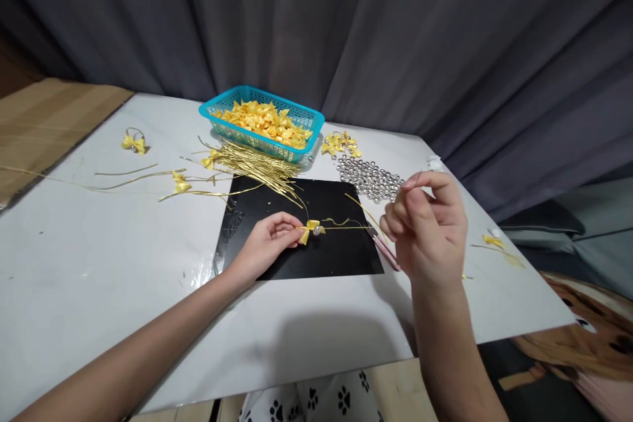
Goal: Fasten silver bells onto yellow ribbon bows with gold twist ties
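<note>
Over the black mat (297, 264), my left hand (271, 241) pinches a yellow ribbon bow (312, 227) by its left side. A silver bead (317, 230) sits at the bow's middle, and a straight gold cord (346, 228) runs to the right from it. My right hand (428, 224) is raised to the right of the mat, thumb and forefinger pressed together. A very thin dark line shows at those fingertips, too fine to make out. Pink tweezers or a similar slim tool (386, 253) lies at the mat's right edge.
A teal basket (247, 135) of yellow bows stands at the back, with a bundle of gold cords (257, 168) before it. Silver beads (370, 179) lie in a pile right of centre. Finished-looking bows (340, 143) lie behind them. Cardboard (54, 125) covers the left corner.
</note>
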{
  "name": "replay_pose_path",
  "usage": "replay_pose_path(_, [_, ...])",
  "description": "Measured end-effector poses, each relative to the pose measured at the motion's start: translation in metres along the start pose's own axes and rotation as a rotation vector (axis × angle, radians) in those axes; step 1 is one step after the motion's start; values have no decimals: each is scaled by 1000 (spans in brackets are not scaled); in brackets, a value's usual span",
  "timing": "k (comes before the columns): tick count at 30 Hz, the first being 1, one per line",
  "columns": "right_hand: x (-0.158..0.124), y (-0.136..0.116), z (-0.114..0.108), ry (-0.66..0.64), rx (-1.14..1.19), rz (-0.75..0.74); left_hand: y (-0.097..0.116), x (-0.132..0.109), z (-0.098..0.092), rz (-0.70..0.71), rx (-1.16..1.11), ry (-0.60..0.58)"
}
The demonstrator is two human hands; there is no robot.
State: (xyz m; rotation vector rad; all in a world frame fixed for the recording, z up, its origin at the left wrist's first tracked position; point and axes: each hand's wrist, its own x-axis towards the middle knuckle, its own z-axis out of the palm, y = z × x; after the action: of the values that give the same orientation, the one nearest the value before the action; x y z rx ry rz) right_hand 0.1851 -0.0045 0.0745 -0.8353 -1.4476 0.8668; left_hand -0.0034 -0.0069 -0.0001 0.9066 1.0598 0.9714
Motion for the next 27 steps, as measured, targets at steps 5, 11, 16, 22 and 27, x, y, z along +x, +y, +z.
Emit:
replay_pose_path(5, [-5, -3, 6, -148, 10, 0, -1, 0, 0, 25, 17, -32])
replay_pose_path(11, [-5, -7, 5, -116, -40, -18, -2, 1, -1, 92, 99, -7])
replay_pose_path(16, [-5, -14, 2, -102, -3, -38, 0, -1, -3, 42, 21, -89])
replay_pose_path(22, [-4, -10, -4, -96, 18, -17, 0, -4, -5, 30, -139, -130])
replay_pose_path(27, [-5, 0, -8, -266, 68, 96, 1, -4, -3, 26, -86, -52])
